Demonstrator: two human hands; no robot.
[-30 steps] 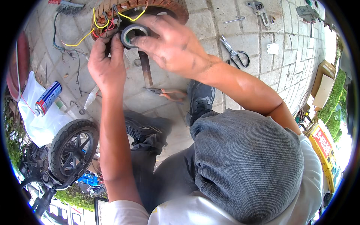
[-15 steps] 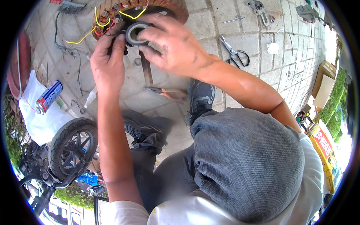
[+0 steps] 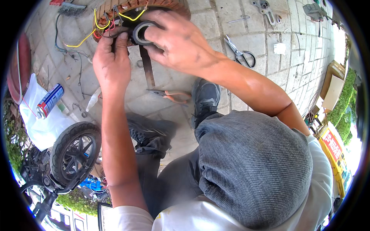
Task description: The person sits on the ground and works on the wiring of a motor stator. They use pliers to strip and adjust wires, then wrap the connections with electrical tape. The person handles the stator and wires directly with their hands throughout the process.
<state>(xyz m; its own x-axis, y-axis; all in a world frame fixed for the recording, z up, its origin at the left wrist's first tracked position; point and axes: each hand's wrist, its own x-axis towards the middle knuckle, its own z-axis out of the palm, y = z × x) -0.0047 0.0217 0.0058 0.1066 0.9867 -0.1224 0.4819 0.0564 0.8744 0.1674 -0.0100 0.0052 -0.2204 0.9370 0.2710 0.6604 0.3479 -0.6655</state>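
A ring of copper motor windings (image 3: 178, 8) lies at the top, with yellow, red and black wires (image 3: 131, 18) hanging from it. My left hand (image 3: 111, 61) pinches dark wire beside it, the exact piece partly hidden by my thumb. My right hand (image 3: 181, 46) holds a black tape roll (image 3: 137, 36), fingers hooked into its hole, right beside my left fingertips. A dark metal bar (image 3: 148, 71) extends below them. Orange-handled pliers (image 3: 173, 96) lie lower down, near my shoe.
Scissors (image 3: 243, 56) and a bracket (image 3: 266, 11) lie on the paving at right. At left are a spray can (image 3: 50, 100) on a white bag (image 3: 31, 127), a brush (image 3: 71, 11) and a small tyred wheel (image 3: 61, 158). Cardboard (image 3: 331, 92) stands far right.
The tape roll has shifted slightly right and up with my right hand, whose fingers now sit differently in it. My left hand stays at the wires, shifting only slightly.
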